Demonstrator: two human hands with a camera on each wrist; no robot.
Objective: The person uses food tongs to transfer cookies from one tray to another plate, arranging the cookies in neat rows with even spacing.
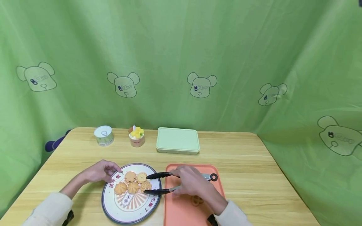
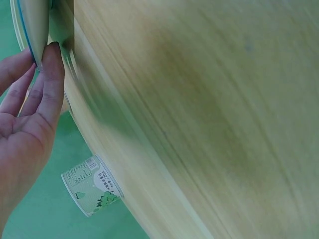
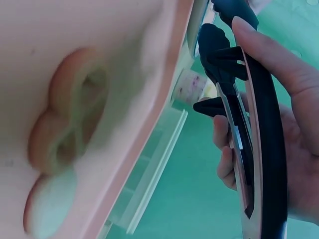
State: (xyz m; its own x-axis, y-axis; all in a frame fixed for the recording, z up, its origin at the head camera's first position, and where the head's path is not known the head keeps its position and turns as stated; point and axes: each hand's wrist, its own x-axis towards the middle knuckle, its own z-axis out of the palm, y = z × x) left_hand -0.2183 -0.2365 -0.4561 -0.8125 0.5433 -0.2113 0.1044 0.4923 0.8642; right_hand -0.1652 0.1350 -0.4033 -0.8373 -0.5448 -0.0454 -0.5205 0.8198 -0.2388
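Note:
My left hand (image 1: 103,171) holds the left rim of a white plate (image 1: 113,208) with a dark blue edge; in the left wrist view, thumb and fingertips pinch the plate (image 2: 37,25). Several cookies lie near its upper middle, among them a round spotted cookie (image 1: 130,177), a star-shaped cookie (image 1: 120,188) and a swirled cookie (image 1: 145,186). With my right hand (image 1: 190,180) I grip metal tongs (image 1: 158,175) with black tips. Those tips are apart over the plate's right side, by the swirled cookie. Whether they touch it, I cannot tell.
An orange tray (image 1: 181,208) lies right of the plate, under my right hand. On it are a pretzel-shaped cookie (image 3: 75,109) and a pale rounded piece (image 3: 50,201). Farther back stand a can (image 1: 104,136), a topped cup (image 1: 137,139) and a light green lidded box (image 1: 178,139).

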